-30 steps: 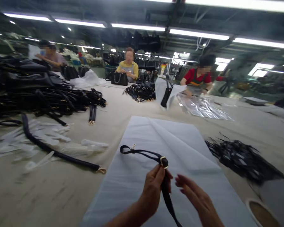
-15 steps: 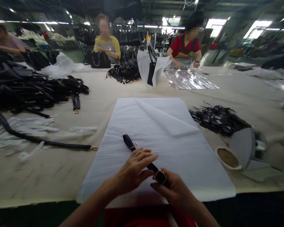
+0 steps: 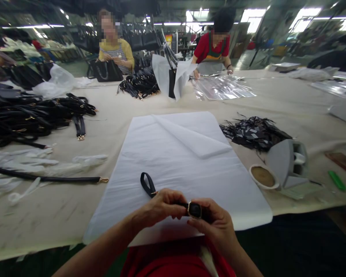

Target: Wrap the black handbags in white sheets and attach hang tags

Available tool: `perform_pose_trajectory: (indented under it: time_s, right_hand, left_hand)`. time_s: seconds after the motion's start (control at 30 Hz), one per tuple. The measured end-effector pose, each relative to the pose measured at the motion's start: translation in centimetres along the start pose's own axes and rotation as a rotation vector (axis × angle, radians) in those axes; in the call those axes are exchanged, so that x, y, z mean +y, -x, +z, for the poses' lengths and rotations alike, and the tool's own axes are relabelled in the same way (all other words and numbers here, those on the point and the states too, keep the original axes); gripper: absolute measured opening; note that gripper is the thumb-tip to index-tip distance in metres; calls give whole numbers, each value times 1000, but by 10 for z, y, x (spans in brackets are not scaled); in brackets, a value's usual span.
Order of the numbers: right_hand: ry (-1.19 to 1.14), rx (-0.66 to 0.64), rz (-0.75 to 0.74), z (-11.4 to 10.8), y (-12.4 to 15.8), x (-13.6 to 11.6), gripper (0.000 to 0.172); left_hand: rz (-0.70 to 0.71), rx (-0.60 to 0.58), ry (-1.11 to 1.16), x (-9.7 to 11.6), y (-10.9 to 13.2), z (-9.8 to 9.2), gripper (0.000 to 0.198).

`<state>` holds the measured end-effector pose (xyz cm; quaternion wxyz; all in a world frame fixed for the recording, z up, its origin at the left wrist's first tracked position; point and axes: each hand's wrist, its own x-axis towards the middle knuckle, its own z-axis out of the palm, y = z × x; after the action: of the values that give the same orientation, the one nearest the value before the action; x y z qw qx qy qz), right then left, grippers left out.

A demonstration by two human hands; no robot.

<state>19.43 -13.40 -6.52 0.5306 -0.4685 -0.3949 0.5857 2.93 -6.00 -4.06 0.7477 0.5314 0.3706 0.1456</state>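
Observation:
A black strap (image 3: 147, 185) with a looped end and gold-coloured metal fittings is held between my two hands. My left hand (image 3: 164, 207) pinches its middle, thumb below and fingers curled over. At the strap's near end, my right hand (image 3: 215, 219) is closed around it beside a gold-framed buckle (image 3: 194, 210). Both hands hover over the front part of a stack of white paper sheets (image 3: 187, 173), whose top sheet has a folded-over flap. The loop points up and to the left.
Piles of black straps (image 3: 31, 115) lie at left, near white wrapping strips (image 3: 46, 163) and one long strap (image 3: 72, 179). To the right are black tags (image 3: 256, 132), a tape roll (image 3: 262, 177) and a green object (image 3: 336, 181). Two co-workers stand across the table.
My left hand has gone from fingers spread over the strap to pinching it. The strap's loop has opened up and lifted. The view has shifted somewhat to the right.

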Motion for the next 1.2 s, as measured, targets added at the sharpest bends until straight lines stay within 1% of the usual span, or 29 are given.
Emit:
perform_pose_trajectory:
  time_s: [0.07, 0.13, 0.2, 0.3, 0.4, 0.47, 0.53, 0.6, 0.67, 0.77, 0.8, 0.87, 0.93, 1.03, 1.1, 1.13, 1.2]
  right_hand:
    - [-98, -38, 48, 1, 0, -3, 30]
    - [-158, -56, 106, -2, 0, -7, 30]
    - [-190, -77, 143, -9, 1, -11, 33]
    - [-166, -73, 122, -21, 3, -14, 39]
    - [-143, -18, 120, -26, 3, -10, 38]
    - [-177, -20, 149, -23, 2, -5, 38]
    - [-209, -62, 174, -18, 1, 0, 37]
    - [-224, -90, 194, -15, 0, 2, 36]
    - [-225, -87, 207, -16, 0, 1, 34]
    - [-172, 0, 171, -24, 0, -4, 34]
    - [-147, 34, 151, -26, 0, -6, 34]
    - [-118, 75, 130, -26, -1, -7, 35]
    - [-141, 34, 162, -23, -2, -5, 35]
    - [-160, -44, 212, -16, -4, -1, 36]
    - [-94, -38, 196, -14, -5, -1, 33]
    - [-52, -28, 179, -14, -5, -1, 33]
    - [-10, -41, 144, -14, -4, -3, 36]
  left_hand:
    - [-19, -22, 78, 2, -4, 8, 34]
    - [-23, -70, 102, 6, -5, 11, 37]
    - [-19, -121, 74, 9, -5, 7, 38]
    - [-13, -167, -8, 9, -1, -6, 39]
    - [-35, -122, -32, 3, 2, -10, 38]
    - [-61, -60, -5, -2, 2, -5, 37]
    - [-81, -39, 40, -5, -1, 4, 37]
    - [-83, -50, 79, -6, -4, 11, 34]
    - [-68, -89, 68, -5, -6, 11, 31]
    - [-62, -155, -26, -4, -6, 2, 30]
    - [-65, -157, -52, -4, -6, -2, 30]
    - [-74, -118, -62, -4, -5, -5, 30]
    - [-78, -96, -26, -6, -6, -3, 30]
    - [-54, -114, 27, -8, -7, 2, 28]
    - [-1, -118, -42, -8, -6, 2, 25]
    - [37, -112, -99, -7, -5, 0, 29]
    - [114, -99, -228, -1, -2, -2, 50]
